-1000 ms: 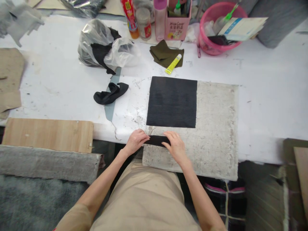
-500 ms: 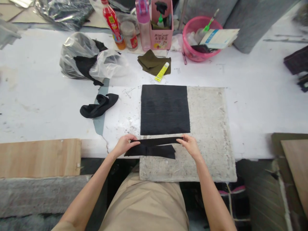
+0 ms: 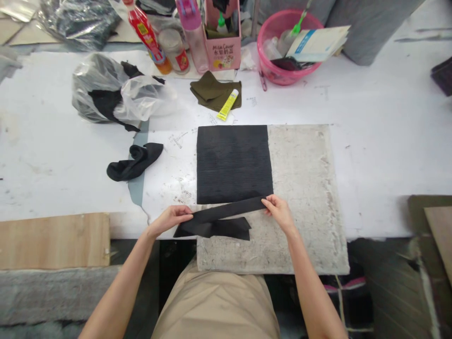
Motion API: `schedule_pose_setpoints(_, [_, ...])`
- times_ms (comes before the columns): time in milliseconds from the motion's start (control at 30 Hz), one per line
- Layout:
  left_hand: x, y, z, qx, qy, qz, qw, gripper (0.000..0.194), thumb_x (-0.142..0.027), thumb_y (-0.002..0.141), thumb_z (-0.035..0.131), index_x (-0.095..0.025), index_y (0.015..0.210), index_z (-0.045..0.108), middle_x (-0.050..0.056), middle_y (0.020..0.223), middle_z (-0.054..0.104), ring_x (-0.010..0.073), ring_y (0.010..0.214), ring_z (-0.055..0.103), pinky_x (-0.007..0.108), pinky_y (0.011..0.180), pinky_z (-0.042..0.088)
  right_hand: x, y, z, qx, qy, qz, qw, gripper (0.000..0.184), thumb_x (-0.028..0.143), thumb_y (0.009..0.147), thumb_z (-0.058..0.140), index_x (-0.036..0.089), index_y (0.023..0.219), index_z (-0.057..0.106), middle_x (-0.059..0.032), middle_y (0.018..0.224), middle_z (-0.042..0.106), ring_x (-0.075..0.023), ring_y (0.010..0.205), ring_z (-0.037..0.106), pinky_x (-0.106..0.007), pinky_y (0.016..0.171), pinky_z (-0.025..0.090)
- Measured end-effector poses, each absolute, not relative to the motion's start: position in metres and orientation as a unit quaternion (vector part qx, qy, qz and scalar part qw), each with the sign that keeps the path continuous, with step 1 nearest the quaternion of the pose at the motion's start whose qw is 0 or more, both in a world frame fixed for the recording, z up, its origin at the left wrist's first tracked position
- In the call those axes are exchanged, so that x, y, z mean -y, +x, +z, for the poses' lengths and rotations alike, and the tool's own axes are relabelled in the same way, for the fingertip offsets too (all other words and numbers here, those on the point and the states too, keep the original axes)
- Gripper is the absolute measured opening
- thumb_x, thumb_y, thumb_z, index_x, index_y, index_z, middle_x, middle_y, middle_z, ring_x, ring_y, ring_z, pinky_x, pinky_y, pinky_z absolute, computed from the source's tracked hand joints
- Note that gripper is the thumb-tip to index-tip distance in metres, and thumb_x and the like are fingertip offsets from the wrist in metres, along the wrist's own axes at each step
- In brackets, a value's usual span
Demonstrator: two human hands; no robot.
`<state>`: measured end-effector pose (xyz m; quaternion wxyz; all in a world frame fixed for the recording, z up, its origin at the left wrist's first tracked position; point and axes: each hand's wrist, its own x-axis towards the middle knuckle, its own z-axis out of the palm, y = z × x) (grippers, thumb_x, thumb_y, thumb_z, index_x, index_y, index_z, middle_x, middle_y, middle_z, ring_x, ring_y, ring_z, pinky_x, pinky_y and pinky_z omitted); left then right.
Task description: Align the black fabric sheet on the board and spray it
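A narrow black fabric strip point(image 3: 229, 208) is stretched between my two hands, its right end higher than its left. My left hand point(image 3: 172, 217) pinches the left end between thumb and fingers. The right end is pinched by my right hand point(image 3: 278, 210), by the lower right corner of a black ribbed fabric panel point(image 3: 233, 162). That panel lies flat on a stained grey board point(image 3: 303, 188). Under the held strip, more black strips point(image 3: 226, 229) lie partly folded across the board's front left edge.
Left on the white table point(image 3: 52, 155) are a rolled black fabric piece point(image 3: 136, 161) and a plastic bag point(image 3: 100, 92) with black cloth. Behind the panel lie olive fabric point(image 3: 208, 89) and a yellow tube point(image 3: 228, 104). A pink basin point(image 3: 293, 70), a pink box point(image 3: 222, 54) and bottles stand further back.
The strip's right end has risen to the panel's lower edge, so the strip now slants. My left hand has drawn a little left and down. The whole view has shifted slightly.
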<state>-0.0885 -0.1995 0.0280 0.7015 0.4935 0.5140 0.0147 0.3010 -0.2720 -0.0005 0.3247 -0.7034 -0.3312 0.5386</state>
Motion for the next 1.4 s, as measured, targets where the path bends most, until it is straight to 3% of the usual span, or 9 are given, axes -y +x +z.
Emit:
schedule_pose_setpoints(133, [0.209, -0.109, 0.035, -0.489, 0.529, -0.071, 0.690, 0.032, -0.048, 0.079, 0.065, -0.017, 0.072, 0.066, 0.001, 0.062, 0.061, 0.0140, 0.057, 0.054, 0.023, 0.054, 0.042, 0.281, 0.296, 0.004, 0.385, -0.663, 0.582, 0.270, 0.033, 0.054, 0.078, 0.060, 0.022, 0.072, 0.052, 0.0043, 0.052, 0.054, -0.0149, 0.044, 0.054, -0.025, 0.043, 0.040])
schedule_pose_setpoints(300, [0.206, -0.103, 0.039, -0.562, 0.650, 0.034, 0.509, 0.025, -0.043, 0.080, 0.064, -0.019, 0.074, 0.067, 0.003, 0.078, 0.067, 0.0174, 0.075, 0.060, 0.025, 0.069, 0.046, 0.282, 0.292, 0.003, 0.436, -0.711, 0.493, 0.248, 0.030, 0.050, 0.083, 0.054, 0.023, 0.070, 0.049, 0.0034, 0.055, 0.055, -0.0161, 0.048, 0.058, -0.027, 0.051, 0.041])
schedule_pose_setpoints(500, [0.201, -0.086, 0.046, -0.493, 0.589, -0.088, 0.634, 0.032, -0.047, 0.081, 0.063, -0.018, 0.068, 0.063, -0.001, 0.061, 0.061, 0.0134, 0.056, 0.053, 0.023, 0.053, 0.039, 0.286, 0.308, 0.003, 0.479, -0.733, 0.438, 0.205, 0.035, 0.055, 0.085, 0.050, 0.023, 0.072, 0.051, 0.0016, 0.057, 0.058, -0.0172, 0.050, 0.058, -0.029, 0.056, 0.040])
schedule_pose_setpoints(600, [0.199, -0.072, 0.040, -0.566, 0.644, -0.031, 0.514, 0.035, -0.048, 0.086, 0.057, -0.018, 0.067, 0.062, -0.001, 0.060, 0.058, 0.0135, 0.056, 0.052, 0.024, 0.053, 0.037, 0.292, 0.314, 0.007, 0.519, -0.748, 0.379, 0.166, 0.038, 0.059, 0.087, 0.047, 0.023, 0.077, 0.056, -0.0009, 0.064, 0.061, -0.0181, 0.056, 0.058, -0.029, 0.056, 0.039])
schedule_pose_setpoints(700, [0.195, -0.054, 0.026, -0.620, 0.700, 0.077, 0.346, 0.018, -0.037, 0.086, 0.061, -0.020, 0.087, 0.064, 0.001, 0.078, 0.061, 0.0151, 0.067, 0.056, 0.026, 0.063, 0.042, 0.291, 0.313, 0.013, 0.553, -0.778, 0.261, 0.145, 0.040, 0.057, 0.091, 0.044, 0.022, 0.090, 0.061, -0.0053, 0.083, 0.065, -0.0191, 0.068, 0.060, -0.030, 0.057, 0.038])
schedule_pose_setpoints(800, [0.191, -0.040, 0.013, -0.595, 0.737, 0.104, 0.304, 0.021, -0.029, 0.085, 0.064, -0.021, 0.103, 0.061, 0.004, 0.097, 0.059, 0.0167, 0.075, 0.058, 0.029, 0.071, 0.045, 0.280, 0.309, 0.015, 0.569, -0.780, 0.201, 0.164, 0.036, 0.050, 0.094, 0.041, 0.021, 0.098, 0.062, -0.0071, 0.095, 0.063, -0.0193, 0.075, 0.061, -0.031, 0.061, 0.041])
schedule_pose_setpoints(900, [0.188, -0.037, 0.006, -0.587, 0.753, 0.089, 0.283, 0.023, -0.029, 0.082, 0.068, -0.022, 0.102, 0.059, 0.004, 0.100, 0.056, 0.0193, 0.083, 0.058, 0.030, 0.072, 0.046, 0.264, 0.307, 0.013, 0.604, -0.754, 0.182, 0.182, 0.027, 0.042, 0.095, 0.045, 0.022, 0.103, 0.061, -0.0084, 0.101, 0.061, -0.0231, 0.090, 0.059, -0.034, 0.071, 0.045])
schedule_pose_setpoints(1167, [0.178, -0.039, 0.006, -0.550, 0.768, 0.086, 0.318, 0.019, -0.033, 0.079, 0.066, -0.020, 0.072, 0.054, 0.001, 0.078, 0.056, 0.0182, 0.075, 0.054, 0.029, 0.067, 0.041, 0.241, 0.311, 0.010, 0.666, -0.711, 0.181, 0.132, 0.012, 0.027, 0.089, 0.059, 0.024, 0.100, 0.060, -0.0061, 0.102, 0.061, -0.0244, 0.099, 0.053, -0.035, 0.074, 0.045])
schedule_pose_setpoints(1400, [0.183, -0.041, 0.005, -0.597, 0.638, 0.136, 0.467, 0.025, -0.042, 0.075, 0.069, -0.019, 0.080, 0.060, -0.003, 0.065, 0.056, 0.0120, 0.055, 0.048, 0.024, 0.055, 0.037, 0.230, 0.319, 0.011, 0.703, -0.685, 0.176, 0.072, 0.010, 0.029, 0.086, 0.065, 0.025, 0.093, 0.060, -0.0045, 0.091, 0.061, -0.0240, 0.091, 0.052, -0.034, 0.068, 0.041])
